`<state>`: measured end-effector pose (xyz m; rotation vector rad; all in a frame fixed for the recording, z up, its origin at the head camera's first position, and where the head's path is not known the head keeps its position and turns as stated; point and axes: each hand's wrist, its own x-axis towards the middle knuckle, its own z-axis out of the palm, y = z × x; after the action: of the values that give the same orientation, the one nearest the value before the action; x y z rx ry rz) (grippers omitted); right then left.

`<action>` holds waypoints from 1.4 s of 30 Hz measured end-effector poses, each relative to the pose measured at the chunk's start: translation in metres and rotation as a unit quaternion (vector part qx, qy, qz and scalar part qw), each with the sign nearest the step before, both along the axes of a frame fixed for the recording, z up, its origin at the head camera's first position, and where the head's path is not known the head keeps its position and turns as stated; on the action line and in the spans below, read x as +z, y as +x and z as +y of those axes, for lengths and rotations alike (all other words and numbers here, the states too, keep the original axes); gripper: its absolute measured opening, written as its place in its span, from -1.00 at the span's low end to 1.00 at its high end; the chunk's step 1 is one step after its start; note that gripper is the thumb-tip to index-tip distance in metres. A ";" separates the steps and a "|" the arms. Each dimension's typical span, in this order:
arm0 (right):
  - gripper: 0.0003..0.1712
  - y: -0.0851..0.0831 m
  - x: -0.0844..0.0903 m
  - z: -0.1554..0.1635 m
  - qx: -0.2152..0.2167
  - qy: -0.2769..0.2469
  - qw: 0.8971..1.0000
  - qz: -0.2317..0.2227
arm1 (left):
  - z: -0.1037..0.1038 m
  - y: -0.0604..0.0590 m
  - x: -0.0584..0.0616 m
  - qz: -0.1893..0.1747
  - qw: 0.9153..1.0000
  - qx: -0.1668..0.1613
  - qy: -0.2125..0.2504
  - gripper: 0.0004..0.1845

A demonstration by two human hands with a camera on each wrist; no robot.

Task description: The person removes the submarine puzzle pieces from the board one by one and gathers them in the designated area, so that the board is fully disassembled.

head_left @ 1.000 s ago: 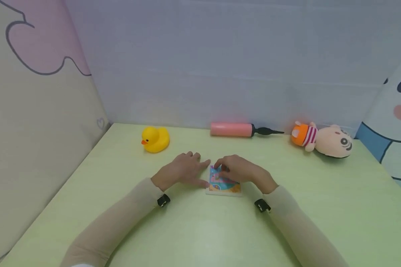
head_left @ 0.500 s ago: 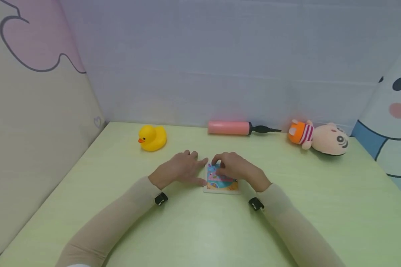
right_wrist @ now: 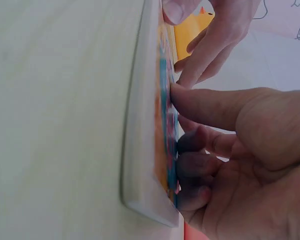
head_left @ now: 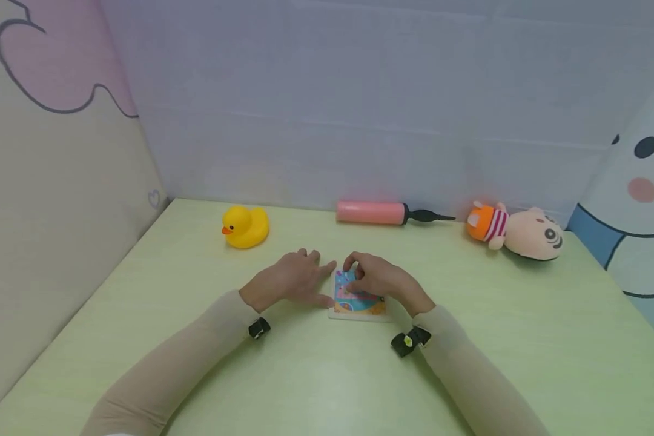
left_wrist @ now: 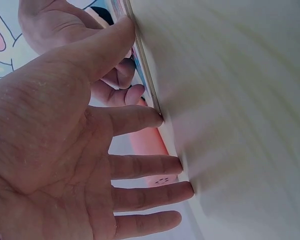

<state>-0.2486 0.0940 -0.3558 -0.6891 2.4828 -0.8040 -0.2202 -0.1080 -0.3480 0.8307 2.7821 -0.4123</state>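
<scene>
A small flat picture puzzle board [head_left: 360, 307], with a white rim and a blue, pink and orange sea scene, lies on the table. At its left side my left hand [head_left: 294, 280] is spread, thumb and index fingertip touching the board's edge. In the left wrist view, that hand's straight fingers [left_wrist: 146, 166] reach down to the tabletop. Over the board's upper right sits my right hand [head_left: 378, 275], thumb and index fingertip set apart on the picture. The right wrist view shows its other fingers [right_wrist: 195, 167] curled against the surface; whether a piece is pinched is hidden.
A yellow rubber duck [head_left: 246, 227] stands at the back left. Along the rear edge lies a pink hand pump [head_left: 370, 212] with a black nozzle. A plush doll [head_left: 528, 234] lies at the back right. Walls [head_left: 316, 121] border the table [head_left: 283, 387].
The head view has shifted slightly, moving everything a little left. My right wrist has turned and drawn slightly left, with more of its black strap showing. The left hand keeps its place at the board.
</scene>
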 end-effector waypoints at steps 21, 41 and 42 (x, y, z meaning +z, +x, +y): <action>-0.64 0.003 0.000 0.001 -0.035 -0.035 0.998 -0.034 | -0.001 0.001 0.002 -0.003 1.000 0.000 0.017 -0.10; -0.79 0.004 -0.002 0.000 -0.068 -0.077 0.995 -0.002 | 0.000 0.001 0.000 -0.012 1.000 0.008 0.016 -0.10; -0.82 0.004 -0.002 0.001 -0.067 -0.079 0.995 0.004 | 0.000 0.001 -0.001 -0.015 1.000 0.009 0.015 -0.10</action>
<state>-0.2447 0.0946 -0.3580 -0.5834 2.5143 -1.0593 -0.2194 -0.1077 -0.3486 0.8109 2.7722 -0.3513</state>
